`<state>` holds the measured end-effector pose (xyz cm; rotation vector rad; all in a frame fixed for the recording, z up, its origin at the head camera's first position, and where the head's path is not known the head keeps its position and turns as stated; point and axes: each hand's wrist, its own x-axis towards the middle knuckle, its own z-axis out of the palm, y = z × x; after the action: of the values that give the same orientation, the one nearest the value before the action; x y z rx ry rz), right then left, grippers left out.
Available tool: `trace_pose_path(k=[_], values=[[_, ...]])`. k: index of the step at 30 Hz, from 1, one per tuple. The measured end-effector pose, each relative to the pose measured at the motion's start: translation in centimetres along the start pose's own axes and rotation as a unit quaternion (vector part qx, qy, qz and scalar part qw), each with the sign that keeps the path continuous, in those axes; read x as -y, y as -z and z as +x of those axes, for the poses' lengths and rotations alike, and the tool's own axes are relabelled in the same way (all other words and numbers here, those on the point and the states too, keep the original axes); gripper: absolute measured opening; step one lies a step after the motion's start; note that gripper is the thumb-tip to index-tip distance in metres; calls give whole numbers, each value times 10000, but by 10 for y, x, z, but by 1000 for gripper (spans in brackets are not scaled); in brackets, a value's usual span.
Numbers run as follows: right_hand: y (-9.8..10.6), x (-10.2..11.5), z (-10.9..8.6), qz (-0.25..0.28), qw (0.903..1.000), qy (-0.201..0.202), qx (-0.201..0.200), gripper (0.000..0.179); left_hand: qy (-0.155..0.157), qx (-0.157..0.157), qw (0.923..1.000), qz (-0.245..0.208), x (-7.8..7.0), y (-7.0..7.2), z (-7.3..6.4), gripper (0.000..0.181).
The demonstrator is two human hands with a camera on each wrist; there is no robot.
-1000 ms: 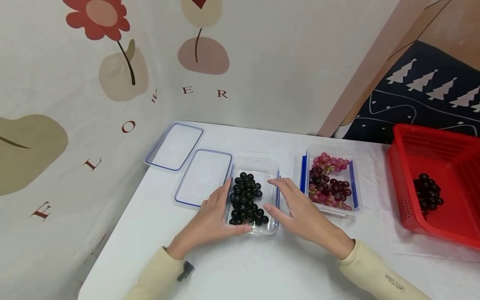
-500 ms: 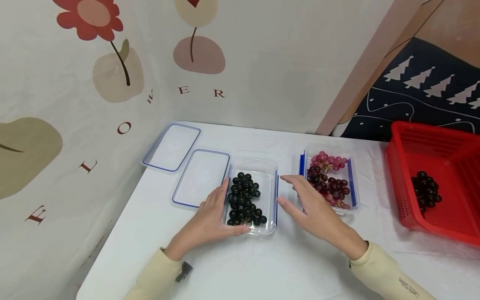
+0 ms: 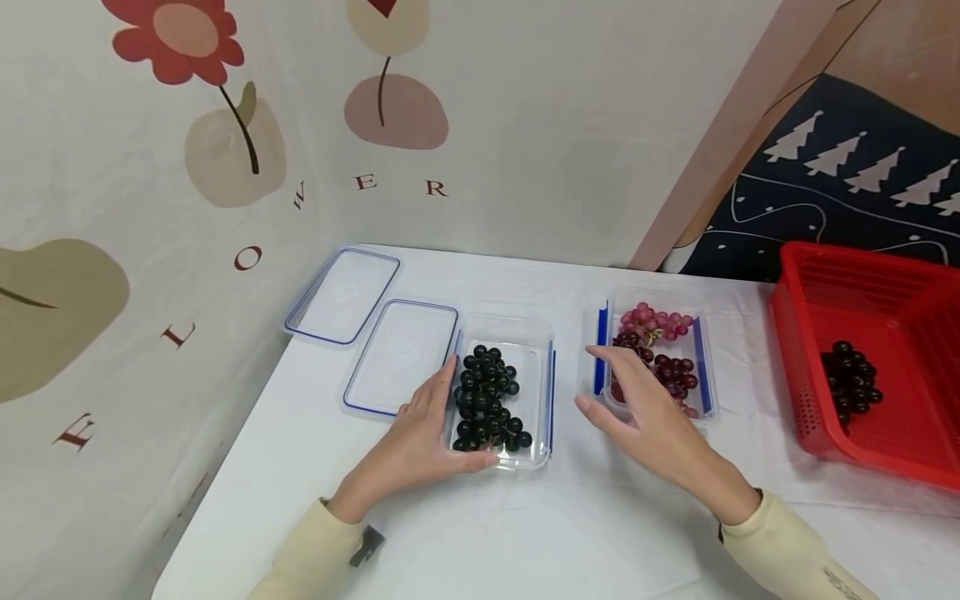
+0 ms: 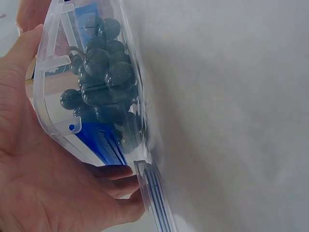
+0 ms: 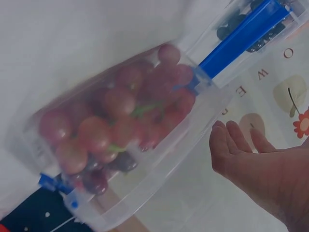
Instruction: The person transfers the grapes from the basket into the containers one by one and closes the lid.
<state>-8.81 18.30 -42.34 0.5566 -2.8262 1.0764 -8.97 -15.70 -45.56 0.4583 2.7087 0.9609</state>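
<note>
Dark grapes (image 3: 483, 396) lie in a clear plastic food container (image 3: 534, 367) with blue side latches, mostly toward its left side. My left hand (image 3: 412, 437) holds this container at its near left corner, fingers along the left side and thumb across the front rim. In the left wrist view, the palm (image 4: 29, 164) wraps the corner. My right hand (image 3: 648, 417) holds nothing; its fingers are parted from the thumb. It overlaps the left part of a second container (image 3: 708, 358) with pink and dark red grapes (image 3: 675, 379), partly hiding them.
Two clear lids with blue seals lie at the left: a nearer lid (image 3: 401, 358) beside the left container and a farther lid (image 3: 345, 292). At the right stands a red basket (image 3: 832, 450) with a bunch of black grapes (image 3: 851, 383). Printed cloth (image 3: 525, 183) hangs behind the table.
My right hand has moved right, away from the dark grapes' container and over toward the pink and red grapes. My left hand stays at the same corner.
</note>
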Motion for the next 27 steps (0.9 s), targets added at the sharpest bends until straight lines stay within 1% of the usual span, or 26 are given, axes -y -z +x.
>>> trace_pose_path(k=[4, 8, 13, 18, 22, 27], values=[[6, -6, -2, -42, 9998, -94, -165, 71, -19, 8, 10000, 55, 0, -1, 2, 148], [11, -12, -2, -77, 9992, -25, -397, 73, -16, 38, 10000, 76, 1, -1, 3, 148], [19, -19, -1, -71, 9980, 73, -621, 70, -11, -3, 10000, 46, 2, -1, 3, 149], [34, -26, -3, 68, 9960, -11, -890, 67, -18, -52, 10000, -7, 2, -1, 3, 150], [45, -35, -8, 87, 9923, -65, -1235, 65, -23, -72, 10000, -15, 3, -1, 2, 150], [51, -47, -17, 116, 9847, -89, -1737, 59, -55, -57, 10000, 19, 3, -2, 2, 149]])
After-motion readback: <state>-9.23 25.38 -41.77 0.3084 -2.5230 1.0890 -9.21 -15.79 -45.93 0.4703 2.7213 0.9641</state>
